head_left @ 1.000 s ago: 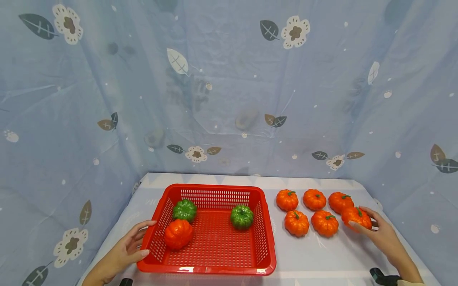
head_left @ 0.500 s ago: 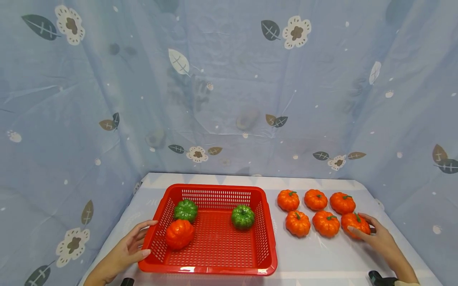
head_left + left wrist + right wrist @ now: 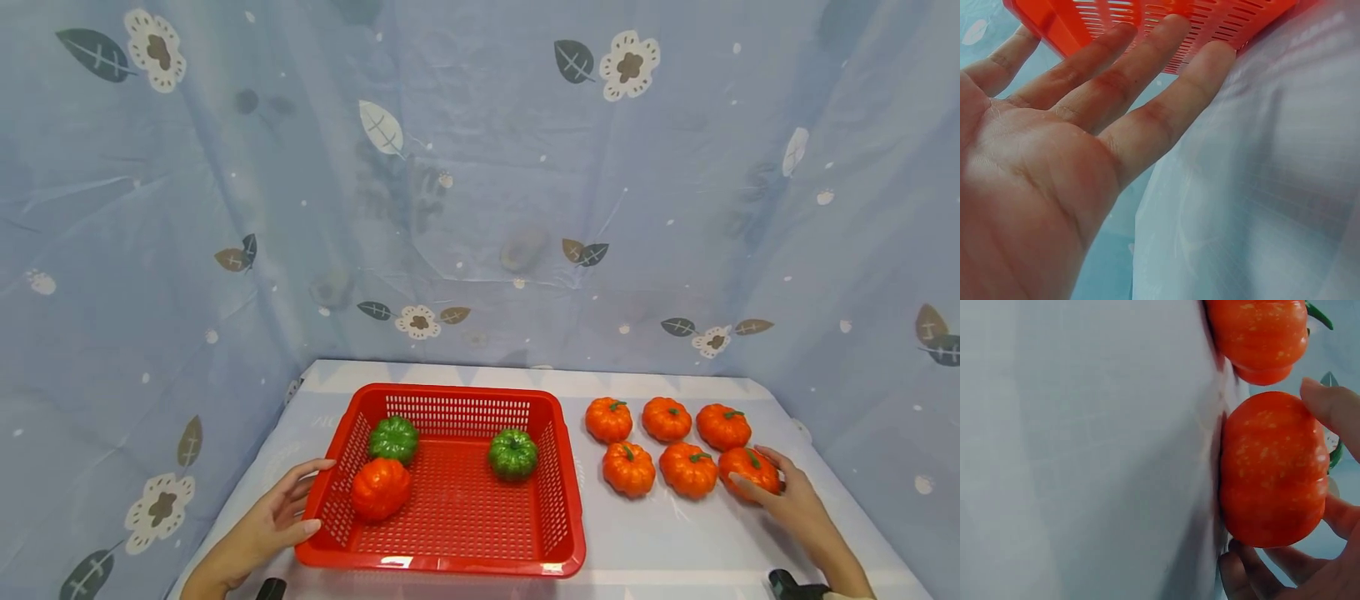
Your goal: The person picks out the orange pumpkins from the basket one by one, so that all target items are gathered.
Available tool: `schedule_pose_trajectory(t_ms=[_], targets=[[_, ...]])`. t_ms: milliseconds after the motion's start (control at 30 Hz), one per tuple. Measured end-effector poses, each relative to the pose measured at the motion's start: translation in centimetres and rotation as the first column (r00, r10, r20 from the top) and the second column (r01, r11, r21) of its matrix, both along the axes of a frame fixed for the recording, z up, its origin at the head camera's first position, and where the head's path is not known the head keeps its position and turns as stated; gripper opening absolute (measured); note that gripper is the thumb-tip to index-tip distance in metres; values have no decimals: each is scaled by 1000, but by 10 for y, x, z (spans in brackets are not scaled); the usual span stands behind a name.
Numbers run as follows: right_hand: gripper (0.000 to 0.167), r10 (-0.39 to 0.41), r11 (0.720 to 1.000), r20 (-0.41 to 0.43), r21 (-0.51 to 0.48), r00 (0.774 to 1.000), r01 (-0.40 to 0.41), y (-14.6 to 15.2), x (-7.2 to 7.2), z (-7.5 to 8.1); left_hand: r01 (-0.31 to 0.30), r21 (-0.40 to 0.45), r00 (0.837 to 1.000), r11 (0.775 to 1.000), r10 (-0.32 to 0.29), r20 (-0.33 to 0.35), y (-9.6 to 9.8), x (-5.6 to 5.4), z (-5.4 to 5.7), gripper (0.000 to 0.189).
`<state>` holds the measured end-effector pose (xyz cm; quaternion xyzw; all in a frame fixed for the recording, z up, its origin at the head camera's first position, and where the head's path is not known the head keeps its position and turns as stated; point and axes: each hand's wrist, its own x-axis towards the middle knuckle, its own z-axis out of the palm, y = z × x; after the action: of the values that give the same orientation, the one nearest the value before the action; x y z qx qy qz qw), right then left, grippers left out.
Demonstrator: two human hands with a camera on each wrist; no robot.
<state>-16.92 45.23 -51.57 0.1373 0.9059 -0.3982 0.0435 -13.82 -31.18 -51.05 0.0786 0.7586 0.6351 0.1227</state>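
At the right end of the table, my right hand (image 3: 791,498) holds an orange toy pumpkin (image 3: 747,472) with a green stem. The right wrist view has this pumpkin (image 3: 1274,470) resting on the table, thumb on its upper edge and fingers along the opposite side. My left hand (image 3: 272,518) is at the left side of a red plastic basket (image 3: 459,565). In the left wrist view its fingers are extended, their tips right at the slotted basket wall (image 3: 1235,19). Inside the basket sit two green pumpkins, one left (image 3: 393,440) and one right (image 3: 513,455), plus a red-orange pumpkin (image 3: 381,489).
Several orange pumpkins stand in two rows beside the basket, among them a back-row one (image 3: 608,419) and a front-row one (image 3: 628,469). Blue patterned curtain (image 3: 480,208) encloses the white table (image 3: 652,542) at the back and sides.
My right hand has brought its pumpkin a little nearer and down onto the table, at the right end of the front row. My left hand stays at the basket. The head view has shifted slightly.
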Motion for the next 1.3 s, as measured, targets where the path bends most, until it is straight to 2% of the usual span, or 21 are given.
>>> schedule_pose_trajectory(t_ms=[200, 333, 467, 567, 667, 867, 1200, 1300], targets=[[94, -61, 994, -135, 77, 989, 71, -6, 8, 12, -10, -2, 1000, 1000, 10, 0, 2, 1, 0, 76], [76, -109, 978, -281, 141, 953, 154, -18, 9, 27, -25, -5, 1000, 1000, 25, 0, 3, 1, 0, 77], [64, -98, 967, -383, 183, 918, 180, -37, 7, 43, -31, -6, 1000, 999, 31, -3, 3, 1, 0, 77], [61, -55, 969, -431, 195, 901, 153, -54, 6, 54, -23, -1, 1000, 1000, 23, -12, 3, 1, 0, 76], [59, 2, 979, -463, 183, 886, 93, -73, 3, 66, -13, 3, 1000, 1000, 13, -21, 3, 1, 0, 74], [58, 94, 990, -481, 138, 871, -31, -113, -3, 85, -31, -5, 1000, 1000, 31, -5, 4, 1, 1, 76], [58, 210, 978, -455, 83, 865, -194, -175, -22, 97, -52, -17, 999, 998, 53, 11, 4, 0, 1, 77], [56, 257, 966, -459, 86, 851, -245, -195, -28, 101, -47, -14, 999, 999, 47, 3, 3, 0, 0, 76]])
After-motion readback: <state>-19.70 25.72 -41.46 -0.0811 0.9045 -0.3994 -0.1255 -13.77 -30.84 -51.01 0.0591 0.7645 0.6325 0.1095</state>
